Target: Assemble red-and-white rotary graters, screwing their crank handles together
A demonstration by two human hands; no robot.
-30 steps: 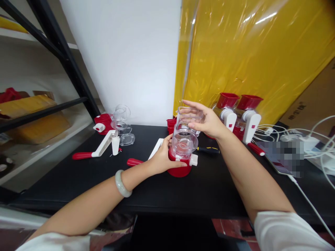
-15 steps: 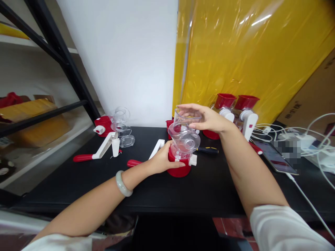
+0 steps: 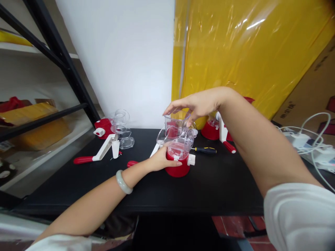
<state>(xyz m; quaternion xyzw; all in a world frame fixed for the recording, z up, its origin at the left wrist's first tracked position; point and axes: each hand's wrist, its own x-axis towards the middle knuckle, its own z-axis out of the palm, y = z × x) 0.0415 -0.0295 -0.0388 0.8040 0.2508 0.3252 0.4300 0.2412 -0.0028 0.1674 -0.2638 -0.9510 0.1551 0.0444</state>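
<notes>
In the middle of the table stands a red grater base [image 3: 178, 170] with a white knob [image 3: 191, 160] on its right side. My left hand [image 3: 162, 159] is wrapped around the base from the left, thumb across its front. A clear plastic grater housing [image 3: 180, 137] sits upright on top of the base; I cannot tell whether it is locked on. From above, my right hand [image 3: 197, 104] grips the housing's rim, fingers at the far side and thumb nearer. Behind my left hand lies a white crank with a red handle [image 3: 132, 163], partly covered.
At left are another red base [image 3: 104, 127], clear parts [image 3: 127, 142] and a white crank [image 3: 104, 148]. A screwdriver [image 3: 206, 150] lies right of centre. Further red graters [image 3: 210, 129] stand behind my right arm. White cables and chargers [image 3: 300, 140] lie at far right.
My right hand has turned the clear housing on the base, so its round opening faces sideways rather than towards me. My right wrist and elbow have risen. My left hand stays on the base.
</notes>
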